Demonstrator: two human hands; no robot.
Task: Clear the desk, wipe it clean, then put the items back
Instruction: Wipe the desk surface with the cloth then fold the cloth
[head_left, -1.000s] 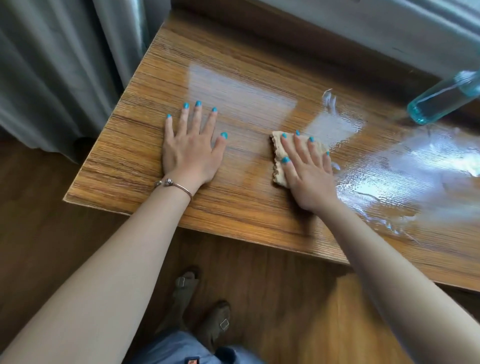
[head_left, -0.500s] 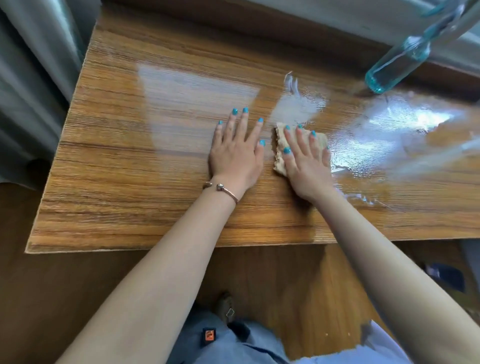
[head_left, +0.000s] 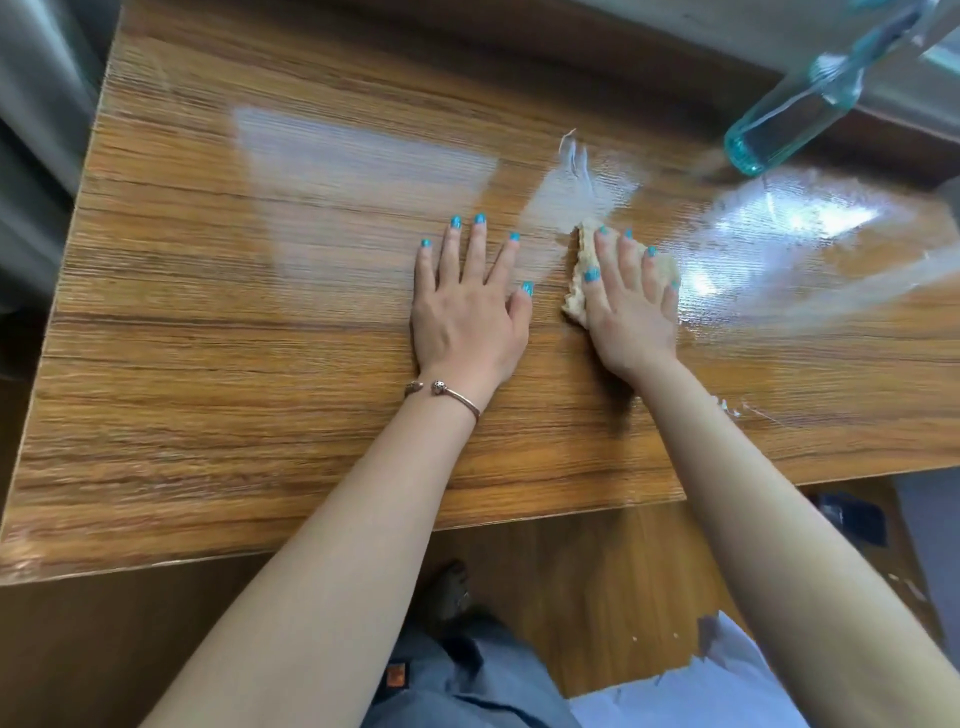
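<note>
The wooden desk (head_left: 218, 395) fills the view, its top bare apart from a bottle and a cloth. My right hand (head_left: 631, 306) presses flat on a beige cloth (head_left: 577, 280), whose left edge shows under the fingers. Wet shiny streaks (head_left: 769, 244) spread to the right of the cloth. My left hand (head_left: 470, 312) lies flat on the desk with fingers spread, just left of the cloth, holding nothing. A rose-gold bracelet sits on that wrist.
A clear blue-tinted spray bottle (head_left: 789, 119) stands at the desk's back right corner. Grey curtains (head_left: 36, 156) hang at the left. Below the front edge are a wooden floor, my legs and a dark object (head_left: 852, 514) on the floor at right.
The view has shifted toward the desk's middle. My left hand has come in beside the right one. The right hand and cloth have stayed near the edge of the wet patch.
</note>
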